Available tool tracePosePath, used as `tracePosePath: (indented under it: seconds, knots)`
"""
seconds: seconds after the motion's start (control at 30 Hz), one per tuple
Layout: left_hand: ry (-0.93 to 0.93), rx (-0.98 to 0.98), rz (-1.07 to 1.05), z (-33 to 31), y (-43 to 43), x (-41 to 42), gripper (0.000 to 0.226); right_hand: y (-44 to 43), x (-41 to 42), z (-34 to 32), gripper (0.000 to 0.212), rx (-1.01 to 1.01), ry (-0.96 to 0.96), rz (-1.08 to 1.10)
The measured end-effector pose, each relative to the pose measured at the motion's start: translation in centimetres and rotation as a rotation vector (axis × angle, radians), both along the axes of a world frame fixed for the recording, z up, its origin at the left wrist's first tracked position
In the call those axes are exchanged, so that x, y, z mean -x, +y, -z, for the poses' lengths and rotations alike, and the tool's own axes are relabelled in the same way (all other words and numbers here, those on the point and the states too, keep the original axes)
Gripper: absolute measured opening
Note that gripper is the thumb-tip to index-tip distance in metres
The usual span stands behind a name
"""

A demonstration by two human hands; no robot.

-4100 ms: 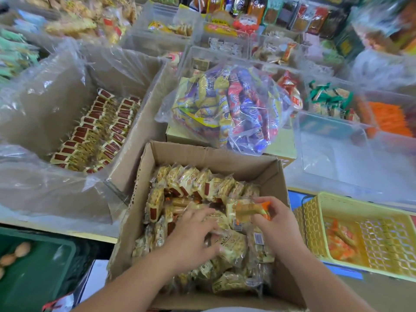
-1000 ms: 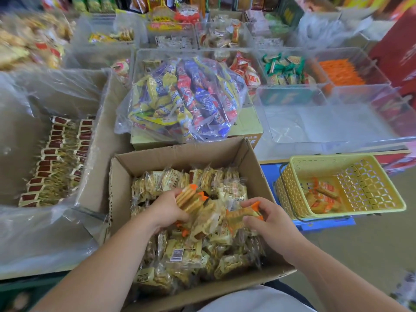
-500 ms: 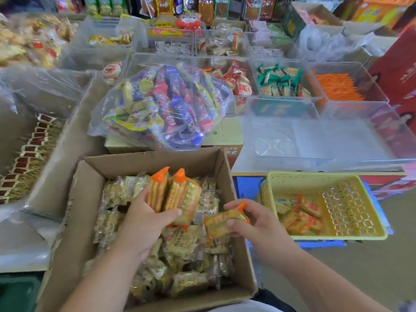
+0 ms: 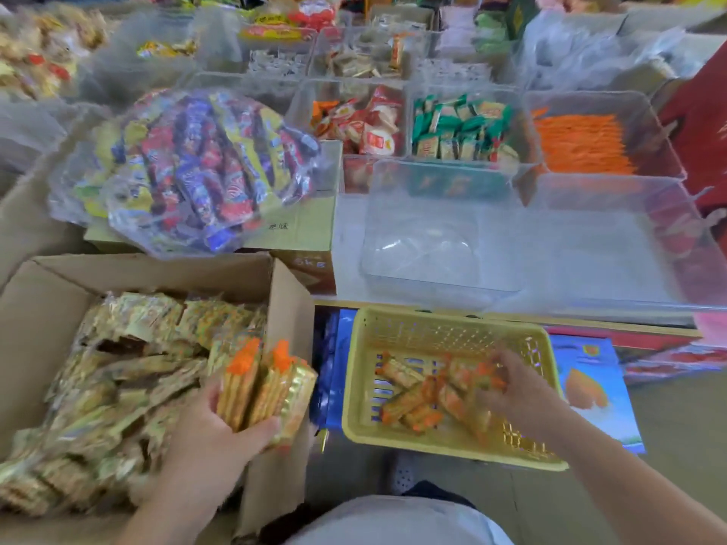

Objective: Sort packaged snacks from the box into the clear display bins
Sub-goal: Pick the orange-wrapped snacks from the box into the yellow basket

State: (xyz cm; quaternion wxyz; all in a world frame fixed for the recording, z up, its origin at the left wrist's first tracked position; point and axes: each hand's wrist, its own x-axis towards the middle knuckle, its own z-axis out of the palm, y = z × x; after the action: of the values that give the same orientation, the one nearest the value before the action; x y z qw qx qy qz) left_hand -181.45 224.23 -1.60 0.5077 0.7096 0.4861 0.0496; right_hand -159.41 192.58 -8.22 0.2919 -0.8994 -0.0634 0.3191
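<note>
Item: orange-tipped cracker packets (image 4: 263, 383), a small bundle, gripped upright in our left hand (image 4: 212, 434) over the cardboard box (image 4: 283, 308), close to its right wall. More of the kind lie loose in the yellow basket (image 4: 356, 387), just right of the box, where our right hand (image 4: 511, 387) rests curled over one packet; blur hides whether it grips or has released it. The empty clear bin (image 4: 432, 245) stands beyond the basket's far rim. Handling, in our judgement: lift the bundle clear over the box wall, lower it into the basket's open near-left corner, and squeeze lightly, since crackers crush.
</note>
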Motion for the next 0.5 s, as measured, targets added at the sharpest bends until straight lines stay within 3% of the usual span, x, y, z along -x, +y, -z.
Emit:
tracePosePath:
  seconds: [0.13, 0.2, 0.3, 0.37, 0.5]
  knots:
    - [-0.025, -0.08, 0.109, -0.6, -2.9, -1.4, 0.052, 0.6, -1.3, 2.2, 0.034, 0.257, 0.02, -0.402]
    - [-0.013, -0.084, 0.153, -1.1, -4.1, -2.5, 0.057, 1.2, -1.4, 3.7, 0.029, 0.268, 0.009, -0.528]
    - [0.025, -0.072, 0.283, -2.0, -5.5, -4.7, 0.071, 1.8, -1.0, 5.1, 0.046, 0.292, 0.037, -0.629]
    - [0.039, -0.093, 0.4, -2.1, -6.5, -6.4, 0.067, 1.9, -0.9, 5.0, 0.05, 0.301, -0.01, -0.647]
    - [0.121, -0.199, 0.64, -0.8, -8.3, -10.0, 0.06, 0.2, -1.1, 2.1, 0.042, 0.234, -0.312, -0.636]
